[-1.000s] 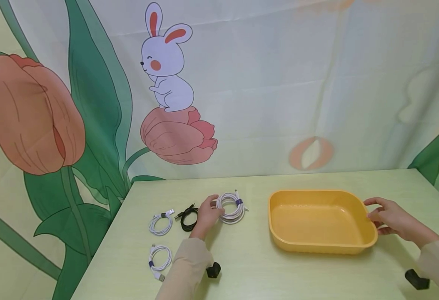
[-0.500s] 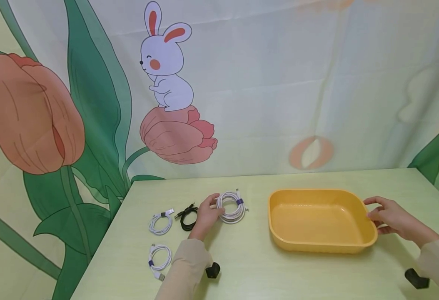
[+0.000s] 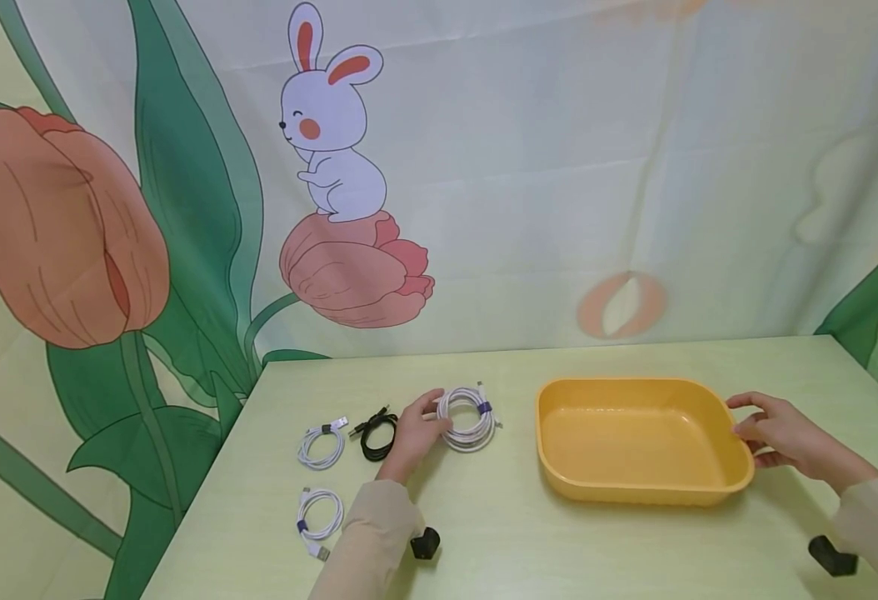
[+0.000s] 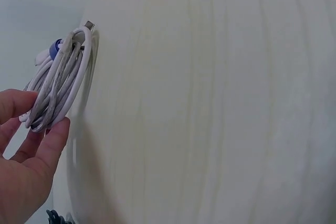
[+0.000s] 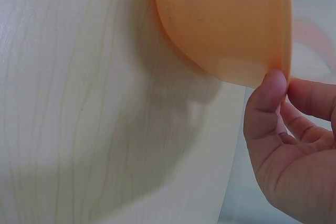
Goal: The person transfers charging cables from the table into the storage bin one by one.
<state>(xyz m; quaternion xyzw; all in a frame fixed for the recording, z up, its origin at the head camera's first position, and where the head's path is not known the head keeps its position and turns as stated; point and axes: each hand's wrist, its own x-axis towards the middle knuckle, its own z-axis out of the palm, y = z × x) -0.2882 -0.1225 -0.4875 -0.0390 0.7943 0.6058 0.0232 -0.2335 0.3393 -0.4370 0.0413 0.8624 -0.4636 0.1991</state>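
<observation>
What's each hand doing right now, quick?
Left hand: pinching the coiled white cable.
Right hand: fingers gripping the orange tray at its rim.

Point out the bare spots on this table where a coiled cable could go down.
Bare table lies in front of the yellow tray, and behind it along the backdrop. The tray's floor is bare too. It is crowded left of the left hand, where the black cable and small white cables lie.
</observation>
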